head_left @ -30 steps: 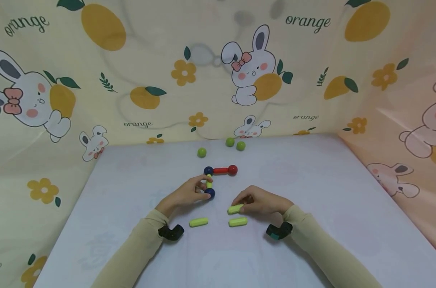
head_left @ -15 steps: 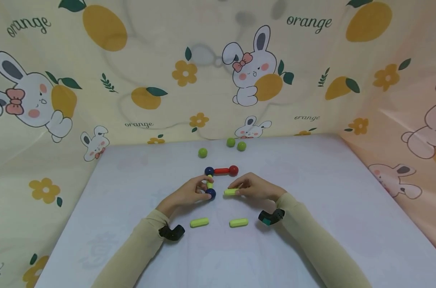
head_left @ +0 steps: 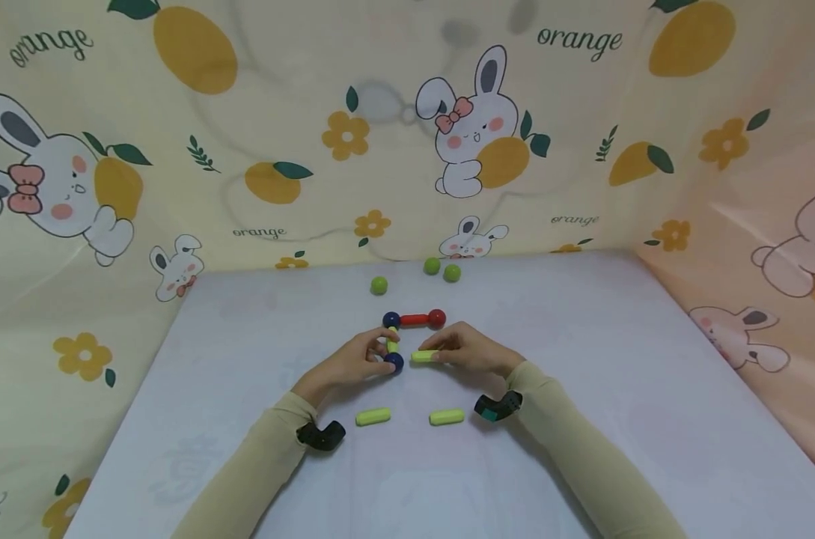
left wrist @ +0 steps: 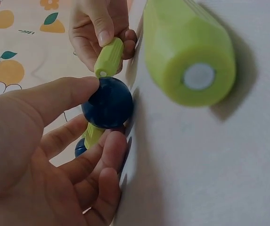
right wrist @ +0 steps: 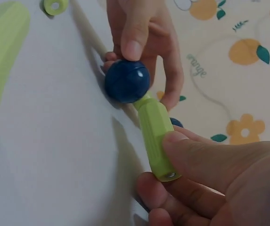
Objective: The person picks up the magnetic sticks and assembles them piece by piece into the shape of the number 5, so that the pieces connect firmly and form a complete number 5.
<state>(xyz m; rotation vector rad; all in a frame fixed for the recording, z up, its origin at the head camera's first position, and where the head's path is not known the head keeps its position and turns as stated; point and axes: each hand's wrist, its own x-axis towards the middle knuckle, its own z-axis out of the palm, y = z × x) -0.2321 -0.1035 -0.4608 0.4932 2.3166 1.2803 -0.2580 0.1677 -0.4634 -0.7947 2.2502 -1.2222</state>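
A blue ball (head_left: 394, 363) sits under the thumb of my left hand (head_left: 345, 363), whose fingers curl round it and the yellow-green magnetic stick (head_left: 392, 346) attached to it. That stick leads up to a second blue ball (head_left: 391, 320), from which a red stick (head_left: 414, 320) runs right to a red ball (head_left: 437, 319). My right hand (head_left: 473, 350) pinches another yellow-green magnetic stick (right wrist: 155, 136) between thumb and fingers. In the head view, the held stick's left end points at the near blue ball across a narrow gap. A silver disc shows at its tip (left wrist: 103, 74).
Two loose yellow-green sticks lie nearer the person, a left one (head_left: 373, 417) and a right one (head_left: 447, 417). Along the back are several green balls, one at left (head_left: 379, 285) and two close together (head_left: 432, 266). A printed cloth (head_left: 394, 150) rises behind the white table (head_left: 259, 314).
My right hand has carried its yellow-green stick forward and left, from beside the right loose stick to close by the near blue ball. The left hand keeps its place.
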